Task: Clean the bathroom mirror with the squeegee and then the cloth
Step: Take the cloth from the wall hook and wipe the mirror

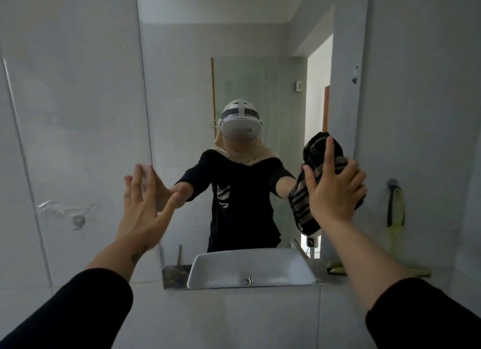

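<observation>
Lying beneath the right of the hands, the cloth touches the mirror.

Black sleeves, bare forearms, small dark mark below the left hand.
</observation>
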`<state>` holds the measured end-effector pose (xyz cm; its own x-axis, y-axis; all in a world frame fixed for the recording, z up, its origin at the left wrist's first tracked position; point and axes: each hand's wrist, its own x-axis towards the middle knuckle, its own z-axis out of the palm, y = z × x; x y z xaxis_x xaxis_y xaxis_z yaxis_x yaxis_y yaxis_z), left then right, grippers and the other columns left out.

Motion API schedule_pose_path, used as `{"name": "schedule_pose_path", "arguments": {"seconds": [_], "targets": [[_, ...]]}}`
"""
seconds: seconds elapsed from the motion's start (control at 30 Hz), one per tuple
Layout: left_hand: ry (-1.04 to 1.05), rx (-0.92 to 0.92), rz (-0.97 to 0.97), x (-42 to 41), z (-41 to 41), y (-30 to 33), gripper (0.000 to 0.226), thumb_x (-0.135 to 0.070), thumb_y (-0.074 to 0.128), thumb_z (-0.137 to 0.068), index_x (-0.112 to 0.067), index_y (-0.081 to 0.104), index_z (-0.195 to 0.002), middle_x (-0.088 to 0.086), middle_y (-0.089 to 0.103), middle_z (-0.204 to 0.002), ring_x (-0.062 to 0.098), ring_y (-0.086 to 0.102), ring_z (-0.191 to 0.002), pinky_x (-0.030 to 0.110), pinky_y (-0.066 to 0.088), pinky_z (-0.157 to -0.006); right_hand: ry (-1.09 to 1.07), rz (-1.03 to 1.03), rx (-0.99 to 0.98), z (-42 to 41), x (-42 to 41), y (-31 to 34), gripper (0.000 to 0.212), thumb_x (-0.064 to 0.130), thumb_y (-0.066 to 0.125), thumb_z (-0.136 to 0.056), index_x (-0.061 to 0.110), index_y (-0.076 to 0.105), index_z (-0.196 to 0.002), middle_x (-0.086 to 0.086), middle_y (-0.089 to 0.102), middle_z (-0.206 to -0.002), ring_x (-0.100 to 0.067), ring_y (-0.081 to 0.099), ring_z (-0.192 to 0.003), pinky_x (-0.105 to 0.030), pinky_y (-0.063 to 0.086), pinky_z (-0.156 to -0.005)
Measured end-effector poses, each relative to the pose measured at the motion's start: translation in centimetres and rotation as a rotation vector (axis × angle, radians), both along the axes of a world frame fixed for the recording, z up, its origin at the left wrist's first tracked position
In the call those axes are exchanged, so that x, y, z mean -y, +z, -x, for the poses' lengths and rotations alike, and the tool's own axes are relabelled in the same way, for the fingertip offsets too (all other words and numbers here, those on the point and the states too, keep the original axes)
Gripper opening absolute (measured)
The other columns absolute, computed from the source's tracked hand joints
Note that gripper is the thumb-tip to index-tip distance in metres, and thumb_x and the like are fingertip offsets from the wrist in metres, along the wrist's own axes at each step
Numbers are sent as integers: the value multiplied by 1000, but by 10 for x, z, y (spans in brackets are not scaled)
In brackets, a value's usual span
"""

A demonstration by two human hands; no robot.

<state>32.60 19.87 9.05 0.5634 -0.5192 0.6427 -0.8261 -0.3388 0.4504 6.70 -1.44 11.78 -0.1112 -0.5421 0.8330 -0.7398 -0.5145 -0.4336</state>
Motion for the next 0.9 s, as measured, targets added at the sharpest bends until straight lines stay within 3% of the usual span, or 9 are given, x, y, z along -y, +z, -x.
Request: {"name": "schedule_pose_path", "arguments": {"seconds": [0.33,0.6,0.77,0.9], "targets": [[-23,-67,-9,0,3,4,99,-90,12,-67,-38,-22,-144,-13,-31,-154,15,-27,-142,45,-4,-116,-20,-222,247,-3,-1,-31,68,55,33,-92,34,6,-151,-26,35,-132,-42,39,-110,-52,36,-87],[-47,-71,1,0,3,2,91,-86,11,-73,-40,-23,-143,-15,-33,-152,13,-30,-140,46,-4,-116,41,82,-37,-70,-49,-26,65,57,42,-89,33,25,-147,-23,50,-119,-37,49,-94,-46,42,-74],[-72,-86,25,-2,5,2,85,-83,10,-77,-40,-21,-144,-18,-33,-151,11,-31,-139,43,-6,-114,102,269,-213,-119,-83,-26,68,57,45,-88,38,21,-148,-16,35,-125,-35,40,-107,-49,41,-82],[-79,-68,43,-3,6,4,84,-81,9,-78,-39,-18,-146,-17,-32,-152,11,-30,-140,37,-8,-112,161,386,-339,-154,-103,-34,72,57,49,-87,39,17,-148,-16,34,-128,-36,39,-113,-51,40,-86]]}}
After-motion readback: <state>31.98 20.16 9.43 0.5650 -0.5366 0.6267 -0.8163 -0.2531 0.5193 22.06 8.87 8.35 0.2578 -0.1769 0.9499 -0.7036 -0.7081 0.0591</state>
